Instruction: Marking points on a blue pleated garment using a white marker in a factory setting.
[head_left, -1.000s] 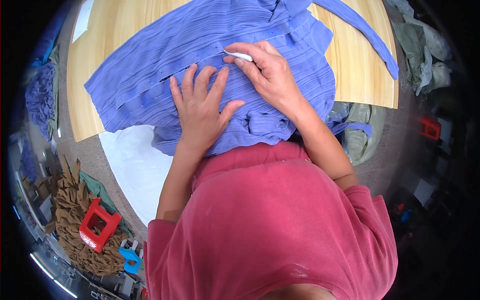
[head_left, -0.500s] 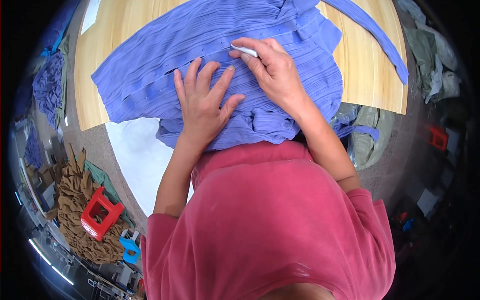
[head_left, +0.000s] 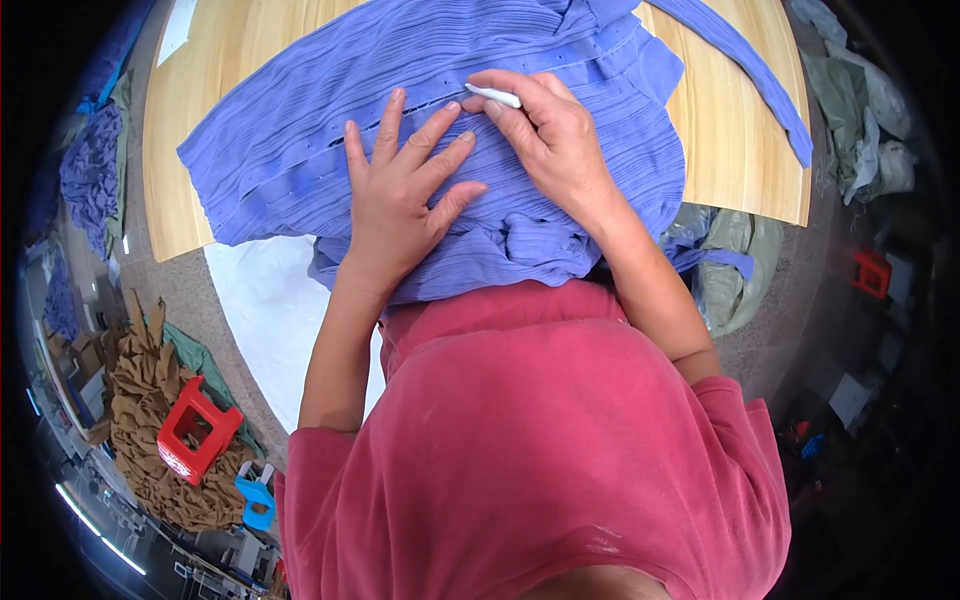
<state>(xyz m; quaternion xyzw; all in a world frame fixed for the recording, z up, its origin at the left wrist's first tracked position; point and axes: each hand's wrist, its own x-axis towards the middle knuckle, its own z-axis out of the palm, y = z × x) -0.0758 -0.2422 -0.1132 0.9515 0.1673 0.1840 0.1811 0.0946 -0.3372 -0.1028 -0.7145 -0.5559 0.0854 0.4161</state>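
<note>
A blue-violet ribbed fabric garment (head_left: 515, 208) lies across a pale wood-grain table (head_left: 735, 165). The left hand (head_left: 400, 205) rests on the garment, spread wide open, gripping nothing; the right hand (head_left: 555, 140), curled partly closed, pinches 1 slim white pointed tool (head_left: 502, 98) over the fabric. 1 red plastic stool (head_left: 206, 455) shows at lower left.

Place: a clothing workshop, by its furnishings and materials.
Worktable (head_left: 735, 150): a broad, wood-grained top, across which a ribbed violet-blue garment (head_left: 500, 195) lies spread.
Cloth: a large brown heap (head_left: 145, 420) at lower left; a crumpled purple bundle (head_left: 90, 180) farther up that side.
Bags: bulky sacks (head_left: 738, 280), some see-through, near the table's right side.
Seating: a red plastic stool (head_left: 215, 450) at the brown heap.
Floor (head_left: 190, 285): hard, grey and speckled.
</note>
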